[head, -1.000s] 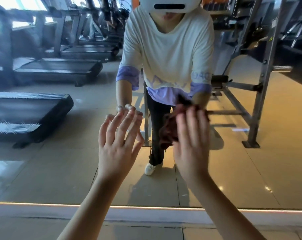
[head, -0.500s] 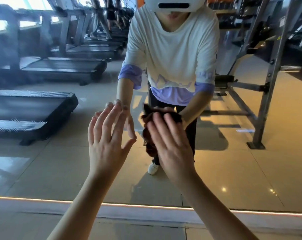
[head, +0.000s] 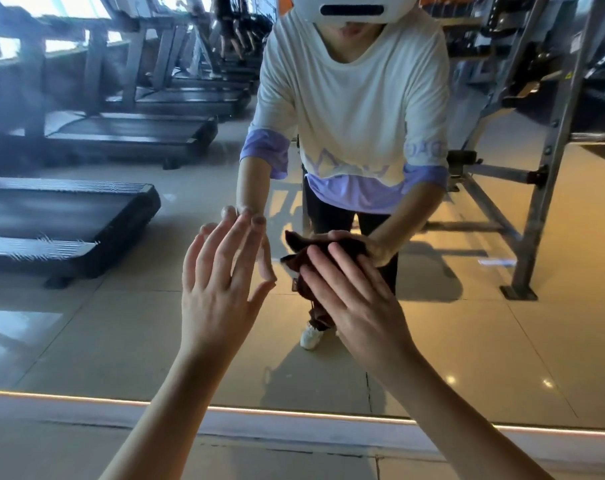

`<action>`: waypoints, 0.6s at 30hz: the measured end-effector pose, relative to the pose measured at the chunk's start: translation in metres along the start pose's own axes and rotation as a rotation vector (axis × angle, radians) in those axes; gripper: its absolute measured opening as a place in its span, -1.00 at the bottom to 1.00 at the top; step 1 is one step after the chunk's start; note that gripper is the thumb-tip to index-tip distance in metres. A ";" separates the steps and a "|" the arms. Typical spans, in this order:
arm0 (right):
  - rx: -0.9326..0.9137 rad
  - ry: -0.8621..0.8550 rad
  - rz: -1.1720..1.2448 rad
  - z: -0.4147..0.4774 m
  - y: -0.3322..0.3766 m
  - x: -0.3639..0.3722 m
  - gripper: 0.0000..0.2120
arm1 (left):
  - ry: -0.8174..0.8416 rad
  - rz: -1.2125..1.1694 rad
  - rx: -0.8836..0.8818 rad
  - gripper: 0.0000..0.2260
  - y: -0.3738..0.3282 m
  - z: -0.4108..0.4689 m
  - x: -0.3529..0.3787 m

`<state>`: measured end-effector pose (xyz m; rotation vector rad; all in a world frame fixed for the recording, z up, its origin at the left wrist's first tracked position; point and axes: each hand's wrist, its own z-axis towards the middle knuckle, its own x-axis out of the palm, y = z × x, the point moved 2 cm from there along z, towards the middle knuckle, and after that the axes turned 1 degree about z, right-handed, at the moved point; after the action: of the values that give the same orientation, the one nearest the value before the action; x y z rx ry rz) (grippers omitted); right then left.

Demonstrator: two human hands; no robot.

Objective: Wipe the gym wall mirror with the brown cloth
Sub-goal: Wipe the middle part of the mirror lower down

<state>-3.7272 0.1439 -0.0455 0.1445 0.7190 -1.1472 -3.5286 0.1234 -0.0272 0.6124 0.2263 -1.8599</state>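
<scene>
The gym wall mirror (head: 502, 341) fills the view down to a lit strip at its lower edge. My right hand (head: 356, 306) presses the brown cloth (head: 301, 268) flat against the glass with straight fingers; the cloth bunches out to the left of and below my palm. My left hand (head: 221, 282) is spread flat, its fingertips touching the mirror just left of the cloth. Most of the cloth is hidden under my right hand.
The mirror reflects me in a white and lilac shirt, treadmills (head: 69, 220) on the left and a metal rack (head: 543, 188) on the right. Below the glass runs a white ledge (head: 86, 414), then the tiled floor.
My right hand has slid the cloth leftward across the glass, from right of centre toward my left hand. My left hand has barely moved on the mirror.
</scene>
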 end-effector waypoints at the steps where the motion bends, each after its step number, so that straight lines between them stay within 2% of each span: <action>1: 0.037 -0.028 0.019 0.004 -0.005 -0.005 -0.56 | 0.005 0.018 -0.015 -0.27 0.005 -0.003 -0.002; 4: 0.252 -0.189 0.077 0.023 -0.014 -0.017 -0.60 | 0.012 0.042 -0.050 -0.28 0.017 -0.010 -0.003; 6: 0.296 -0.213 0.075 0.029 -0.005 -0.011 -0.61 | 0.023 0.038 -0.035 -0.26 0.021 -0.011 -0.002; 10: -0.116 0.006 -0.065 0.011 0.018 0.013 -0.61 | 0.014 0.029 -0.019 -0.28 0.023 -0.011 -0.001; 12: -0.163 0.032 -0.089 0.014 0.011 0.008 -0.60 | 0.015 0.019 -0.024 -0.30 0.024 -0.012 -0.001; 14: -0.047 -0.041 -0.034 0.029 0.000 -0.006 -0.58 | 0.010 0.018 -0.021 -0.30 0.025 -0.013 0.000; 17: 0.230 -0.209 0.079 0.049 -0.006 -0.019 -0.50 | 0.003 0.012 -0.003 -0.29 0.027 -0.013 0.001; 18: 0.258 -0.217 0.079 0.051 0.000 -0.016 -0.48 | 0.010 0.011 0.009 -0.28 0.028 -0.013 0.000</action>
<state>-3.7081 0.1333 0.0028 0.2594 0.3685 -1.1560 -3.4987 0.1186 -0.0348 0.6277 0.2205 -1.8485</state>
